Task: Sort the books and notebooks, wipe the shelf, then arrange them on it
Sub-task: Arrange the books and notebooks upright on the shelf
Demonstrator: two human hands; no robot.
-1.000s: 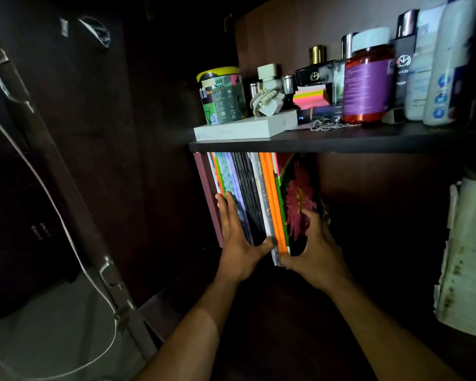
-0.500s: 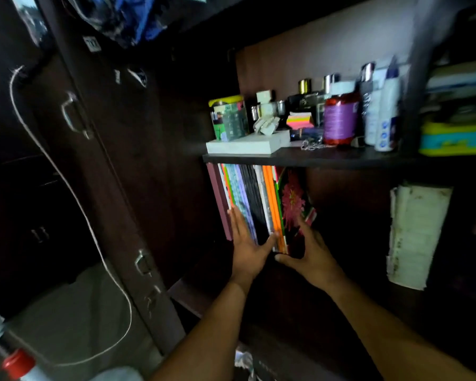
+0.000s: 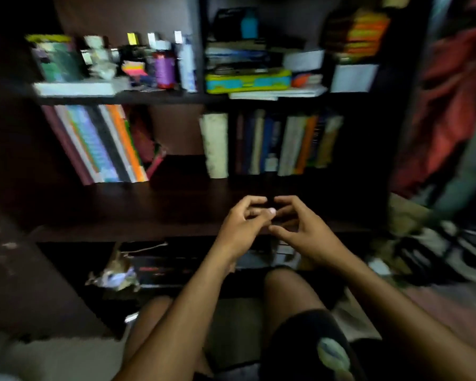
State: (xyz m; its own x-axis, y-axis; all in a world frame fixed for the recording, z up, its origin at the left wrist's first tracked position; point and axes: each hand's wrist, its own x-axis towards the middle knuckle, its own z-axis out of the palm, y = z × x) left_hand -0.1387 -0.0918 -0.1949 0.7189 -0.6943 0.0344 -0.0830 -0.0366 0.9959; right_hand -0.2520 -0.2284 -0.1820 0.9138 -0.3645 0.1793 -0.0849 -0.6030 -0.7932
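I hold my left hand (image 3: 242,224) and right hand (image 3: 300,229) loosely curled and empty, fingertips touching, below the notebooks (image 3: 102,144); I should square those leaning ones upright.

The view from my head is dim, almost murky. What light there is seems to fall from about one o'clock, catching the bright spines of the notebooks (image 3: 102,144) at ten o'clock and the backs of my left hand (image 3: 242,226) and right hand (image 3: 302,229). Motion blur smears everything, worst toward nine and three o'clock, where edges stretch and bend. The shelf board (image 3: 149,210) sinks into deep shadow; corners go nearly black. No glare anywhere.
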